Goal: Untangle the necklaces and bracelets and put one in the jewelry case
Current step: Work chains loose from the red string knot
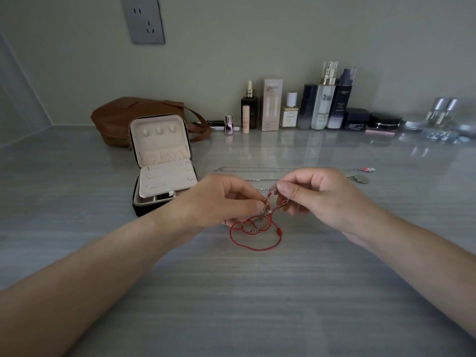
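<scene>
1. The left hand point(226, 202) and the right hand point(319, 199) meet just right of the jewelry case point(162, 166), held a little above the desk point(257, 305); the fingers point(247, 204) of each hand are curled into a tight pinch on one knot of red cord bracelet point(253, 228) and fine metal chain point(265, 202); slack red loops hang from the knot to the desk.
2. The case stands open, with its lid upright and its inner flap raised; none of the tangle is in it.
3. The main risk, as I judge it, is that pulling the two pinches apart would tighten the knot rather than free it; picking one strand loose would be safer.
4. The thin chain could kink or snap if the cord is tugged through it; its exact path inside the knot cannot be made out.
5. Two silver necklaces point(283, 169) lie stretched out right of the case, just behind the hands; a dragged red loop could catch them and tangle them again.
6. The left wrist is near the case's front right corner; a wide sweep might knock the case or tip its lid shut.
</scene>
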The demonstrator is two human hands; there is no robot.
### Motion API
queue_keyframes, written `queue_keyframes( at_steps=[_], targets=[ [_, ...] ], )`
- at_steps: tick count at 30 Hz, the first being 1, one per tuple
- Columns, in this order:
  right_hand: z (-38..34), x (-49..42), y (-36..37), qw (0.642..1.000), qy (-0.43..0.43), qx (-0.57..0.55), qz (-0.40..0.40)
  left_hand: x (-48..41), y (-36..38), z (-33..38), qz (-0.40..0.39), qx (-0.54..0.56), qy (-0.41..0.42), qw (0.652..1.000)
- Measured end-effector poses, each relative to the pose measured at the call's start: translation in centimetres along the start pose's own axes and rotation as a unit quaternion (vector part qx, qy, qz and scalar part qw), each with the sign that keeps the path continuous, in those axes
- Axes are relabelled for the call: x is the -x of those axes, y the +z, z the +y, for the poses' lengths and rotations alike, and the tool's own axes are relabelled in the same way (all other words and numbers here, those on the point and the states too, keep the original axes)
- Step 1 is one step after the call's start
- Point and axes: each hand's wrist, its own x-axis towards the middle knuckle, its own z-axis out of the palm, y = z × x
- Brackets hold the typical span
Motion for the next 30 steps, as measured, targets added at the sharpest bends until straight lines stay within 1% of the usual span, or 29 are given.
queue_keyframes(
  at_steps=[4, 9, 11, 15, 18, 23, 27, 30],
  targets=[
    [0.15, -0.19, -0.28, 1.0, 0.012, 0.003, 0.022, -0.18, -0.02, -0.13, 0.021, -0.023, 0.002, 1.0],
    [0.33, -0.32, -0.41, 0.999, 0.045, 0.015, -0.022, -0.28, -0.06, -0.27, 0.027, -0.023, -0.007, 0.999],
    [0.33, -0.32, -0.43, 0.998, 0.043, 0.02, -0.04, -0.37, -0.09, -0.44, 0.033, -0.027, 0.0, 0.999],
    [0.14, -0.27, -0.64, 0.996, 0.031, 0.064, -0.055, -0.63, -0.3, -0.58, 0.082, -0.035, 0.025, 0.996],
    [0.22, -0.26, -0.73, 0.994, 0.029, 0.095, -0.052, -0.86, -0.59, -0.58, 0.112, -0.014, 0.028, 0.993],
    [0.14, -0.27, -0.79, 0.992, 0.026, 0.116, -0.035, -0.87, -0.77, -0.61, 0.099, 0.029, 0.019, 0.994],
    [0.2, -0.31, -0.98, 0.993, 0.03, 0.111, -0.02, -0.88, -0.71, -0.8, 0.107, -0.006, 0.03, 0.994],
    [0.08, -0.36, -1.02, 0.998, 0.037, 0.046, -0.016, -0.96, -0.6, -0.97, 0.106, -0.074, 0.044, 0.991]
  ],
)
